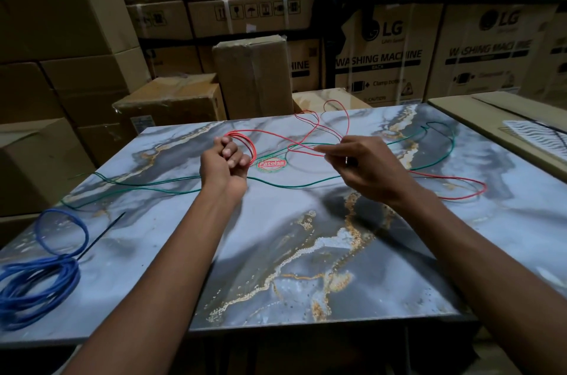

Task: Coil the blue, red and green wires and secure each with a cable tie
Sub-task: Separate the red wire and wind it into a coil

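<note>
My left hand [225, 164] is closed around several small loops of the red wire [451, 179], held above the middle of the marbled table [306, 252]. My right hand [362, 166] pinches a strand of the same red wire between its fingertips, to the right of the loops. The rest of the red wire trails loose toward the table's far edge and right side. The green wire [147, 187] lies uncoiled across the table from left to right. The blue wire [40, 276] lies coiled at the near left corner, with a black cable tie [101, 235] sticking out from it.
Stacked cardboard boxes [251, 74] surround the table at the back and left. A flat carton [491, 117] with a white ribbed item sits at the right. A round red-and-green sticker [271, 165] marks the table's middle.
</note>
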{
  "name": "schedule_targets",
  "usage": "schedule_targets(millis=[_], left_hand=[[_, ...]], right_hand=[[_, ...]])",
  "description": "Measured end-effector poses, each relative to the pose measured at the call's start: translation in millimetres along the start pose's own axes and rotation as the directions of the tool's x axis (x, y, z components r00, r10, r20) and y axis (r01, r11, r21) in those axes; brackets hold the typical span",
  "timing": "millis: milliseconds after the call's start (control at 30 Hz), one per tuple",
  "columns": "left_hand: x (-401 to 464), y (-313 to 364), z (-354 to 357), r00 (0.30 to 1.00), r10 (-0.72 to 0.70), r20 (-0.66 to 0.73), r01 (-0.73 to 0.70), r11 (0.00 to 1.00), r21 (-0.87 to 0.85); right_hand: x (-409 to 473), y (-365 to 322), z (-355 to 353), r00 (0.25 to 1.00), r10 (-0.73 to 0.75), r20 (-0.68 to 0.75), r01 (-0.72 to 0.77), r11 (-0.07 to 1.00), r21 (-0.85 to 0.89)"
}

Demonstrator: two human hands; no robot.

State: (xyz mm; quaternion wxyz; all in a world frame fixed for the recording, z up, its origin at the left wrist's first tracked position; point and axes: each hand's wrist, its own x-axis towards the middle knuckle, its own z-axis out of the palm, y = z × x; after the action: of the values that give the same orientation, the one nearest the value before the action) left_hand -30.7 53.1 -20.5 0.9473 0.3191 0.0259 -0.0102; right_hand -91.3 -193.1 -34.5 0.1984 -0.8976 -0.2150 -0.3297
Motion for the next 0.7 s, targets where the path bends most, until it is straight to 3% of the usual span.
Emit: schedule_targets(millis=[133,367,567,700], left_hand=[[8,9,-6,0.996,0.033,-0.083,-0.040,0.995,-0.090],[12,12,-9,0.982,0.080,-0.169,-0.090,0.995,-0.051],[-1,-8,7,0.997,0.076,-0.024,-0.074,0.996,0.055],[-5,-18,6,0.988,0.052,0.148,-0.078,0.981,0.176]], right_hand=[[0,-3,1,0.993,-0.052,0.109,0.051,0.999,0.016],[0,-20,5,0.989,-0.144,-0.021,0.142,0.985,-0.102],[-6,-46,20,0.954,-0.243,0.176,0.264,0.959,-0.106],[-6,-60,25,0.958,-0.262,0.118,0.260,0.965,0.031]])
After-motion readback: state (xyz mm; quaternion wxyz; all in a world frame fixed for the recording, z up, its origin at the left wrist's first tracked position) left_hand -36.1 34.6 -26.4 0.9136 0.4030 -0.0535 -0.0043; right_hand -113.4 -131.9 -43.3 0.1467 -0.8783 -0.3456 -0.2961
